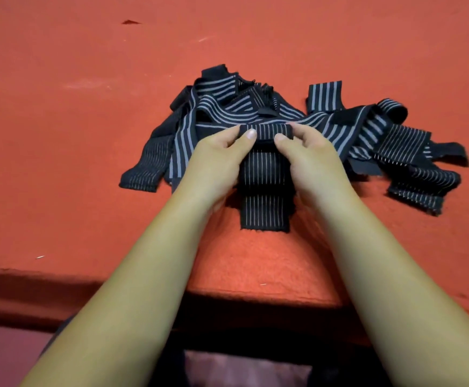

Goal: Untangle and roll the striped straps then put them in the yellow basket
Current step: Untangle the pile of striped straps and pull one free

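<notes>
A tangled pile of black straps with pale stripes (244, 107) lies on the red cloth in the middle of the view. One thin-striped strap (264, 196) runs out of the pile toward me, its free end flat on the cloth. Its far end is turned over into a small roll (267, 131). My left hand (219, 160) pinches the roll's left side with the thumb on top. My right hand (308, 155) pinches its right side the same way. No yellow basket is in view.
The red cloth-covered table (88, 135) stretches far left and back. Its near edge (60, 275) drops off just below my forearms. More loose strap ends (417, 188) spread to the right of my hands.
</notes>
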### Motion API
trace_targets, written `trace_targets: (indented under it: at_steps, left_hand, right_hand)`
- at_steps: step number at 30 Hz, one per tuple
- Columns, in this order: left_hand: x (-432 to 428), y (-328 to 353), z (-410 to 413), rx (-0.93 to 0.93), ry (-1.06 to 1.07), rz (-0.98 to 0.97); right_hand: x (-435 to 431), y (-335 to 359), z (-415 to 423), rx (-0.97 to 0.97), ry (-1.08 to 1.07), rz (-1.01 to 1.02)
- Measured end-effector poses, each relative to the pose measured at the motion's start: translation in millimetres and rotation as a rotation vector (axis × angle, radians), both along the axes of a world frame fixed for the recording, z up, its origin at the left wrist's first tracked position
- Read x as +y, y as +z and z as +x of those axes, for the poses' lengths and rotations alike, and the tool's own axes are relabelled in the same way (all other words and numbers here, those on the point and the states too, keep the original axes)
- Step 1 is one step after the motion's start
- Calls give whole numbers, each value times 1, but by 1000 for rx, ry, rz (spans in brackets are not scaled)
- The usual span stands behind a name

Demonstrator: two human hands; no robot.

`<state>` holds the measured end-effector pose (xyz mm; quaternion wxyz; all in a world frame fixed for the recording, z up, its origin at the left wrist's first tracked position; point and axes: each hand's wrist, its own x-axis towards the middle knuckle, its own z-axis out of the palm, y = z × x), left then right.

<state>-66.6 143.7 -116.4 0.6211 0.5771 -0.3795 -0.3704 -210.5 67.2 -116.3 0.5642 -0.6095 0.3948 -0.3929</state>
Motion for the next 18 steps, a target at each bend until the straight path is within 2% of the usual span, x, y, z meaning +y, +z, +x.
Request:
trace_targets:
  at_steps: [9, 14, 18]
  left_hand:
    - [-10, -12, -19, -65, 38, -65]
    - [-8, -8, -18, 53, 36, -145]
    - [-4, -6, -13, 65, 73, -163]
  right_hand:
    - [1, -13, 3, 35, 32, -51]
    - [4, -7, -3, 37, 47, -109]
    - [7, -1, -6, 66, 50, -158]
